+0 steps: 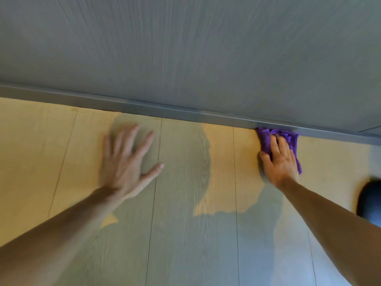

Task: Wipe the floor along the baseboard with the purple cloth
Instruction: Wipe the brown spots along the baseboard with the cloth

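Two hands are down on the floor (185, 234) in our one head view, well apart from each other. Our right hand (279, 162) lies flat with its fingers together, pressing the bunched purple cloth (268, 137) against the boards, and the cloth's far edge touches the grey baseboard (165, 111) where it meets the floor. Our left hand (128, 156) is spread open, fingers splayed, palm on the bare wood, holding nothing and seemingly propping us up. We judge the main risk to be the cloth itself: it is crumpled and only partly under the palm, with a loose tail trailing by the little finger, so a sideways stroke could let it roll up or slip free and leave a strip by the baseboard unwiped. Our knuckles could also scrape the baseboard if we push too far forward. A dark rounded thing (370, 200) sits near the right forearm, too blurred to identify, and a long sweep that way might bump it. Leaning hard on the left hand could make it slide.
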